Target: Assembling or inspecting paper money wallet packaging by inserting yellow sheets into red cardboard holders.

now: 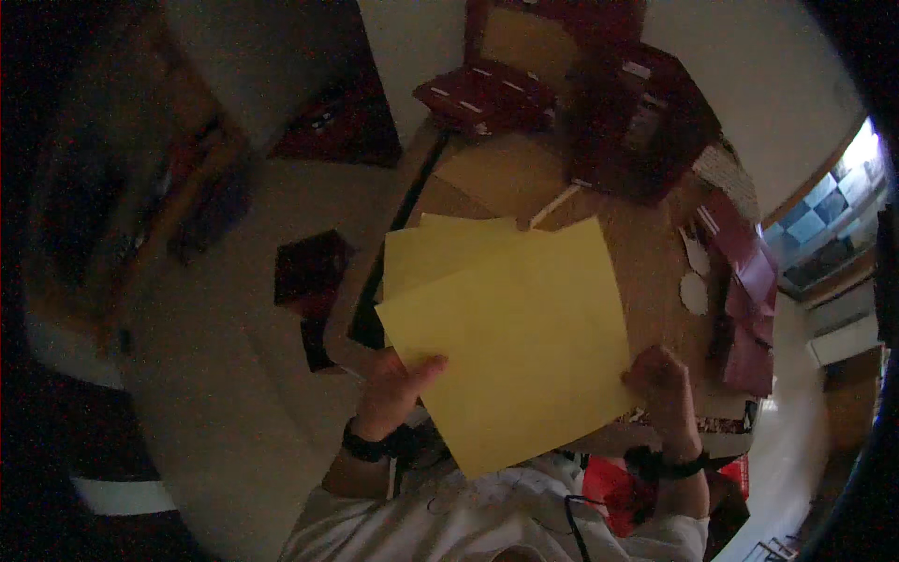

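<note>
A few yellow paper sheets (520, 337) are spread before me, overlapping like a fan, the top one tilted. My left hand (391, 389) grips their lower left edge, its thumb lying flat on top and its fingers hidden beneath. At the lower right edge, my right hand (660, 375) is closed with curled fingers that pinch the paper. Beneath and beyond the sheets is a brown wooden table (655, 281), partly covered by them.
Dark red boxes (646, 122) stand at the table's far side, near a thin pale stick (554, 208). White rounded pieces (693, 292) and maroon folded card (749, 323) lie on the right. A dark red box (312, 270) sits left of the table.
</note>
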Action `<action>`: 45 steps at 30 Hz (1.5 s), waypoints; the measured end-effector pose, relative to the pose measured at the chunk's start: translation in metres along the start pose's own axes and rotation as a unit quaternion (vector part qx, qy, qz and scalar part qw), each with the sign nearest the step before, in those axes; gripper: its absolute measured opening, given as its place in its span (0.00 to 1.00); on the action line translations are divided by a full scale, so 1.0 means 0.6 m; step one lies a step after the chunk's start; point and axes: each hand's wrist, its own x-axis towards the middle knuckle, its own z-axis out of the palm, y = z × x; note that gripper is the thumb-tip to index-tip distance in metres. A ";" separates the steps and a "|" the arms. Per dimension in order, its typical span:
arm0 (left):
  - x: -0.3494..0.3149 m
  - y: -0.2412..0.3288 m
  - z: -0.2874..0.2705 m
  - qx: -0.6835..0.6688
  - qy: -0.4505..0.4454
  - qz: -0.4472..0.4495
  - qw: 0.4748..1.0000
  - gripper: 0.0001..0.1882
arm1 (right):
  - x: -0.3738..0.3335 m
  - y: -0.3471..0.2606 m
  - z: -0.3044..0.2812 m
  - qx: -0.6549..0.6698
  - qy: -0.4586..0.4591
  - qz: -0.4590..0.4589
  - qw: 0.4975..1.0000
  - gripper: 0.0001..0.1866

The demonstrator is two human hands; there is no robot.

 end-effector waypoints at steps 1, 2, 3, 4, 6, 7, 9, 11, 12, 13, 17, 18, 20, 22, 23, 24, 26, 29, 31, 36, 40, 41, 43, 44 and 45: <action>-0.001 0.002 0.015 0.054 -0.009 0.006 0.998 0.17 | -0.026 0.033 -0.002 0.181 -0.003 -0.017 0.983 0.20; -0.002 0.002 0.031 0.109 -0.012 0.010 0.994 0.13 | -0.049 0.050 -0.001 0.187 0.001 -0.014 0.982 0.20; -0.003 -0.001 0.044 0.115 -0.017 0.006 0.993 0.13 | -0.070 0.064 0.004 0.196 0.029 0.017 0.980 0.21; -0.009 -0.006 0.053 0.127 -0.035 0.042 0.990 0.11 | -0.084 0.075 0.011 0.207 0.054 0.049 0.976 0.22; -0.016 -0.009 0.076 0.144 -0.056 0.072 0.985 0.10 | -0.101 0.072 0.011 0.130 0.035 0.067 0.989 0.20; -0.018 -0.006 0.088 0.146 -0.051 0.060 0.986 0.10 | -0.108 0.074 0.011 0.044 0.014 0.078 0.996 0.18; -0.021 -0.008 0.098 0.154 -0.047 0.044 0.986 0.11 | -0.120 0.113 0.003 0.140 0.053 0.111 0.982 0.16; -0.009 -0.024 0.096 0.214 -0.083 0.052 0.972 0.13 | -0.119 0.137 0.003 0.232 0.095 0.140 0.958 0.14; -0.008 -0.029 0.098 0.218 -0.086 0.051 0.971 0.13 | -0.115 0.140 0.004 0.193 0.088 0.132 0.968 0.14; -0.010 -0.033 0.103 0.212 -0.084 0.025 0.973 0.14 | -0.115 0.140 0.002 0.153 0.081 0.126 0.977 0.14; -0.023 -0.019 0.141 0.186 -0.071 -0.048 0.979 0.15 | -0.121 0.145 -0.007 0.122 0.057 0.117 0.984 0.16; -0.024 -0.027 0.144 0.188 -0.073 -0.048 0.978 0.15 | -0.123 0.143 -0.004 0.149 0.079 0.111 0.979 0.15; -0.024 -0.044 0.144 0.189 -0.006 -0.045 0.981 0.16 | -0.125 0.137 -0.004 0.179 0.102 0.105 0.973 0.15; -0.025 -0.044 0.148 0.178 -0.007 -0.034 0.983 0.16 | -0.125 0.126 -0.013 0.122 0.049 0.082 0.988 0.15; -0.026 -0.047 0.153 0.161 -0.008 -0.023 0.987 0.17 | -0.126 0.132 -0.016 0.124 0.050 0.082 0.988 0.15; -0.029 -0.050 0.158 0.162 -0.009 -0.022 0.986 0.17 | -0.127 0.139 -0.018 0.125 0.046 0.086 0.987 0.15; -0.035 -0.051 0.164 0.193 0.014 0.013 0.981 0.18 | -0.128 0.146 -0.020 0.127 0.042 0.090 0.987 0.15; -0.032 -0.048 0.173 0.173 0.024 -0.009 0.985 0.19 | -0.127 0.144 -0.018 0.122 0.043 0.091 0.987 0.14; -0.029 -0.049 0.170 0.184 0.019 -0.008 0.983 0.19 | -0.125 0.141 -0.018 0.103 0.047 0.082 0.990 0.14; -0.017 -0.054 0.156 0.226 -0.031 -0.012 0.973 0.16 | -0.122 0.143 -0.015 0.138 0.054 0.080 0.986 0.15; -0.007 -0.018 0.169 0.281 -0.099 0.020 0.954 0.11 | -0.112 0.158 -0.020 0.076 0.043 0.075 0.993 0.16; -0.005 -0.014 0.165 0.321 -0.109 0.009 0.941 0.10 | -0.112 0.160 -0.017 0.073 0.041 0.074 0.994 0.16; 0.001 -0.014 0.155 0.296 -0.102 0.006 0.950 0.10 | -0.109 0.157 -0.008 0.091 0.079 0.078 0.990 0.16; 0.004 -0.016 0.148 0.273 -0.097 0.003 0.957 0.10 | -0.107 0.145 -0.003 0.088 0.077 0.078 0.990 0.16; 0.008 -0.017 0.140 0.270 -0.094 0.002 0.958 0.10 | -0.108 0.123 0.002 0.096 0.085 0.073 0.989 0.16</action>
